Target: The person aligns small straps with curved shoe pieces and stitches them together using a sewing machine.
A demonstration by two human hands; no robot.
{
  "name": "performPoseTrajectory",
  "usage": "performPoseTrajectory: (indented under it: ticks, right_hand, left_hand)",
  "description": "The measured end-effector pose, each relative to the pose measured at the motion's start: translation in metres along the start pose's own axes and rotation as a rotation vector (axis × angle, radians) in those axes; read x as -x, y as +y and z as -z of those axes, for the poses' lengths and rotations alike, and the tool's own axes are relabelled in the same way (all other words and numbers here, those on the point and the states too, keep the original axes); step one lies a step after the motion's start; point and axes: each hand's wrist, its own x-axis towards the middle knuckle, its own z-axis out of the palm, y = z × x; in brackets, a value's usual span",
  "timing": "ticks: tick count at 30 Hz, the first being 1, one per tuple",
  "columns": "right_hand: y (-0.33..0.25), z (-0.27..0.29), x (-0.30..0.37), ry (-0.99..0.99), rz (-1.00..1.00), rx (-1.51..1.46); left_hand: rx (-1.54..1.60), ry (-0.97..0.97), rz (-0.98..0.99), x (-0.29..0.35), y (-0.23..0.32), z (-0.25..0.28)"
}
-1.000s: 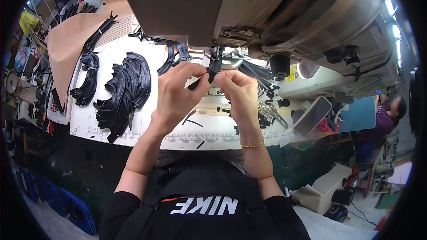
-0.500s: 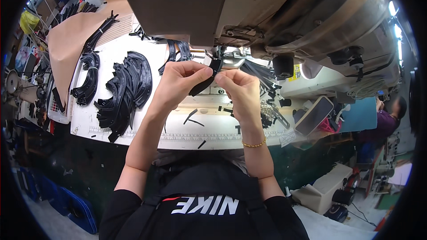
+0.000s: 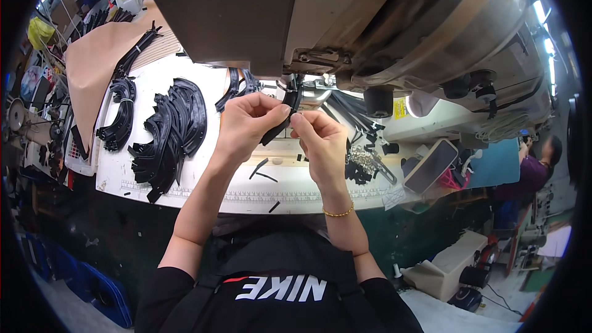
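Note:
A curved black strip [image 3: 270, 136] runs up under the head of the sewing machine [image 3: 246, 21]. My left hand [image 3: 251, 126] pinches its left side between thumb and fingers. On the strip's right edge, the thumb and fingertips of my right hand [image 3: 322, 143] are pressed together, close to the left thumb. The strip's upper end lies at the needle area, where the machine head partly hides it. Left of my hands lies a pile of similar curved black strips [image 3: 166, 132], with a tied bundle of strips [image 3: 120, 117] beyond it.
Loose straight black strips [image 3: 351, 110] lie right of the needle area. Metal pieces and black scraps [image 3: 365, 163] are beside my right hand. A phone [image 3: 431, 164] leans at the right. A ruler strip [image 3: 246, 197] follows the table's front edge. Another person [image 3: 536, 166] is far right.
The view has shifted slightly, so the machine head sits further left and lower. Both hands keep their pinch on the strip and appear slightly lower in the picture.

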Motion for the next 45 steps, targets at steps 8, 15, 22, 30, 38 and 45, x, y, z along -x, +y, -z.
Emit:
performPoseTrajectory:
  ticks: [8,15,22,30,38,45]
  right_hand:
    - [-0.012,0.002,-0.018,0.091,0.057,0.016]
    - [0.008,0.058,-0.05,0.373,1.167,1.23]
    - [-0.038,0.081,-0.001,0.845,1.025,0.842]
    - [-0.086,0.168,0.007,1.172,1.005,1.462]
    - [-0.074,0.146,0.01,1.135,1.187,1.435]
    - [-0.027,0.035,-0.007,0.452,0.952,1.287]
  left_hand:
    - [-0.025,0.128,-0.128,-0.01,-0.005,-0.011]
    - [-0.132,0.122,-0.219,-0.003,-0.003,-0.019]
    - [-0.043,0.207,-0.181,-0.006,-0.008,-0.023]
    - [0.068,0.244,-0.215,-0.009,-0.011,-0.033]
    - [0.08,0.245,-0.207,-0.007,-0.007,-0.036]
    - [-0.117,0.037,-0.046,-0.019,0.007,-0.004]
